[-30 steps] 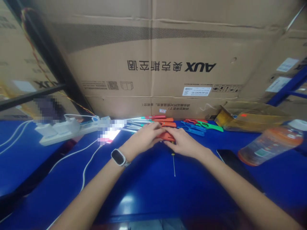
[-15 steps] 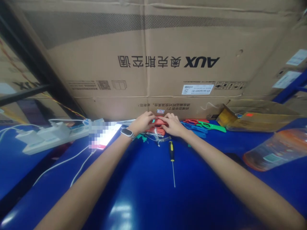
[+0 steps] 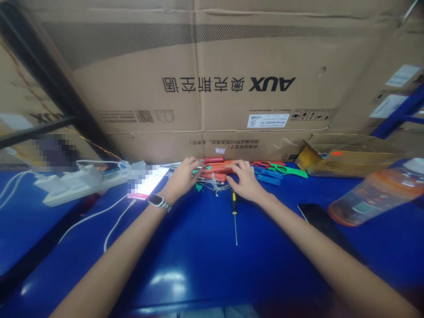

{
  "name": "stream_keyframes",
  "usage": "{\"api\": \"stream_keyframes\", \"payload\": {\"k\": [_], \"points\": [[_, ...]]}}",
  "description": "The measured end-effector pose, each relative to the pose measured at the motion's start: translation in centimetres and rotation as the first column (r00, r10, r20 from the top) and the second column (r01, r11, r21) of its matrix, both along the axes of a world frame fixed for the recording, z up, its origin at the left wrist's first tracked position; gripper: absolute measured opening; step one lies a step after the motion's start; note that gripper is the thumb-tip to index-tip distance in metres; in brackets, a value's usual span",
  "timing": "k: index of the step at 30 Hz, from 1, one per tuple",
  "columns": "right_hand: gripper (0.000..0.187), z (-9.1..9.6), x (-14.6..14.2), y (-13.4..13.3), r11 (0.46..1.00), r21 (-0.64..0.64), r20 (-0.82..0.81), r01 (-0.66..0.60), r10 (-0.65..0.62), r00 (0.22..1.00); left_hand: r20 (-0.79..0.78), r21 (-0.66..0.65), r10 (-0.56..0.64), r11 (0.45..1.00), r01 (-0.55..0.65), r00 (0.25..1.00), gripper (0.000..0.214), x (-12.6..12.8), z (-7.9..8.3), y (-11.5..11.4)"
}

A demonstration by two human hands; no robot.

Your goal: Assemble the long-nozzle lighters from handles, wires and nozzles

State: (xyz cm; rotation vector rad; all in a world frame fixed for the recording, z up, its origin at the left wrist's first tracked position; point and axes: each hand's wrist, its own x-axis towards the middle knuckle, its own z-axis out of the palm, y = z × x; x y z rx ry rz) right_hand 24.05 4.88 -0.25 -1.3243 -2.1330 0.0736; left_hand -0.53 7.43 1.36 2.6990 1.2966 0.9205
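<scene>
Several long orange-red pieces (image 3: pixel 218 168), perhaps tool handles, lie in a pile against the cardboard; a darker red one (image 3: pixel 213 160) is at the back. My left hand (image 3: pixel 182 176) is at the pile's left end with its fingers apart. At the right end is my right hand (image 3: pixel 247 180), thumb and fingers spread and touching or close to the pieces. Thin pale wires (image 3: pixel 214 183) and a small green piece (image 3: pixel 198 187) lie in front. A yellow-and-black screwdriver (image 3: pixel 234 206) points towards me, its handle's top beside my right hand.
Green-handled scissors (image 3: pixel 291 171) and blue pieces (image 3: pixel 270 179) lie to the right, before an open cardboard box (image 3: pixel 354 163). Farther right are a clear bottle (image 3: pixel 374 198) and a dark phone (image 3: pixel 318 218). A lit phone (image 3: pixel 150 183) and a white power strip (image 3: pixel 71 190) stand left.
My hands have moved apart, the left one leftwards and the right slightly rightwards, uncovering the orange-red pieces between them. The camera view has shifted a little, showing the dark phone.
</scene>
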Motion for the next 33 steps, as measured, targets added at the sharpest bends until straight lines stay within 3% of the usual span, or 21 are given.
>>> {"api": "stream_keyframes", "payload": {"k": [5, 8, 12, 15, 23, 27, 33], "points": [[0.018, 0.4, -2.0, -1.3, 0.997, -0.067, 0.105, 0.042, -0.035, 0.994, 0.063, -0.12, 0.116, 0.987, -0.107, 0.991, 0.015, -1.7, -1.4, -3.2], [0.024, 0.7, -3.9, -0.6, 0.98, -0.129, 0.186, 0.152, -0.127, 0.974, 0.034, -0.184, 0.147, 0.973, -0.138, 0.989, 0.014, -2.2, -2.5, -3.8], [0.028, 1.1, -5.9, 0.5, 0.952, -0.189, 0.26, 0.242, -0.189, 0.947, 0.008, -0.131, 0.149, 0.98, -0.147, 0.989, 0.016, -2.9, -3.3, -3.5], [0.02, 1.2, -6.7, 1.0, 0.94, -0.23, 0.259, 0.25, -0.189, 0.947, -0.026, -0.075, 0.155, 0.985, -0.157, 0.988, 0.018, -3.3, -3.2, -3.0], [0.007, 1.5, -6.0, 2.0, 0.95, -0.283, -0.014, 0.13, -0.14, 0.99, -0.164, -0.056, 0.15, 0.985, -0.16, 0.975, 0.017, -3.4, -2.0, -2.1], [0.01, 1.9, -4.9, 2.4, 0.951, -0.307, -0.15, 0.027, -0.076, 0.986, -0.227, -0.063, 0.145, 0.985, -0.163, 0.963, 0.019, -3.2, -1.6, -1.4], [0.018, 2.7, -3.4, 1.5, 0.973, -0.185, -0.494, -0.141, 0.031, 0.869, -0.108, 0.012, 0.099, 0.995, -0.098, 0.989, 0.024, -3.5, 1.3, -1.5]]}}
